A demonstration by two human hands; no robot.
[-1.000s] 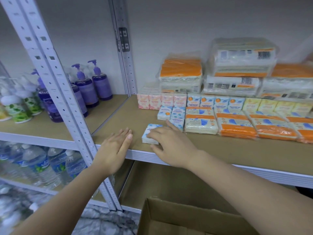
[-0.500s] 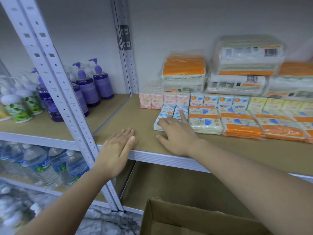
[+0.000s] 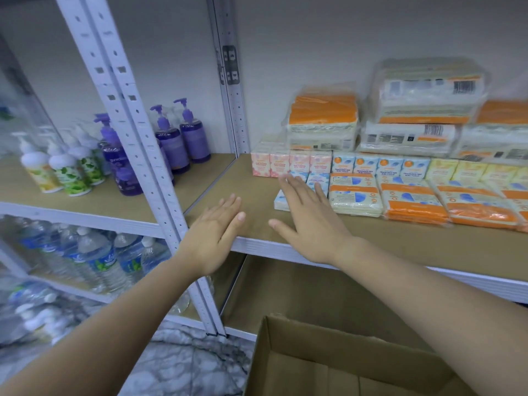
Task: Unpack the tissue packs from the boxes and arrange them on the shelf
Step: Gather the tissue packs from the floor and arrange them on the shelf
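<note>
Standing at far left on the neighbouring shelf are white floral pump bottles and purple pump bottles, the counts blurred, with water bottles crowding the level beneath. A perforated grey upright is crossing in front of them. The left hand is lying flat and spread wide at the near edge of the tissue shelf, holding nothing. Just right of it, the right hand is reaching out flat, fingers wide, over a small blue tissue pack, partly hiding it. Behind are standing four pink mini packs, then four blue mini packs, then yellow mini packs running out of view. Orange-banded flat packs are lying to the right, with large wrapped bundles stacked at the far wall. An open cardboard box is sitting below, nearest.
</note>
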